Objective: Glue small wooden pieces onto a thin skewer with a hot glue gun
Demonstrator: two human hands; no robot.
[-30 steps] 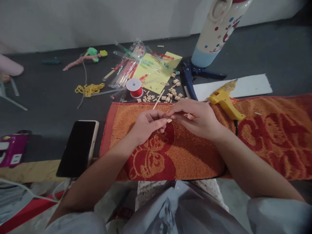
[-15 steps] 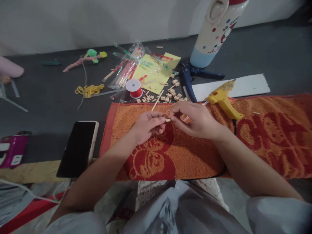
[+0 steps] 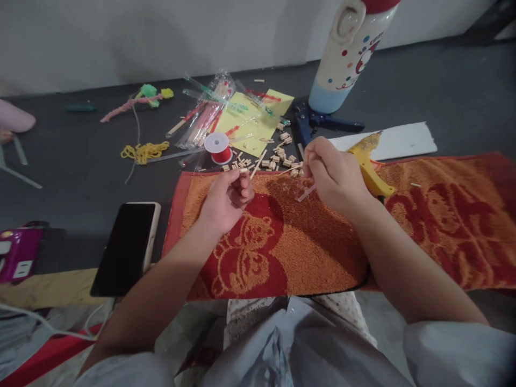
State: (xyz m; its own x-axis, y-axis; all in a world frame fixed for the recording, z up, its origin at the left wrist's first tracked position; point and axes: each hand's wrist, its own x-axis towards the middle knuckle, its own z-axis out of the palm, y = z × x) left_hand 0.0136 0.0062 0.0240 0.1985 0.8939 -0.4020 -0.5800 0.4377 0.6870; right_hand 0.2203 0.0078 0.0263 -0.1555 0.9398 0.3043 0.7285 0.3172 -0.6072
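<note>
A dark table [image 3: 76,166] is bearing an orange towel [image 3: 322,252] on its near side. Above the towel's far part, the right hand [image 3: 336,180] is curling beside a thin stick [image 3: 287,171], its grip unclear; farther left, the left hand [image 3: 228,198] is pinching a wooden bit [image 3: 244,171].

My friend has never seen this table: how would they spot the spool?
Find the orange towel. Just past its far edge, beyond the left hand, stands the spool. Its round white top over a red band sets it apart from the wooden bits nearby.
</note>
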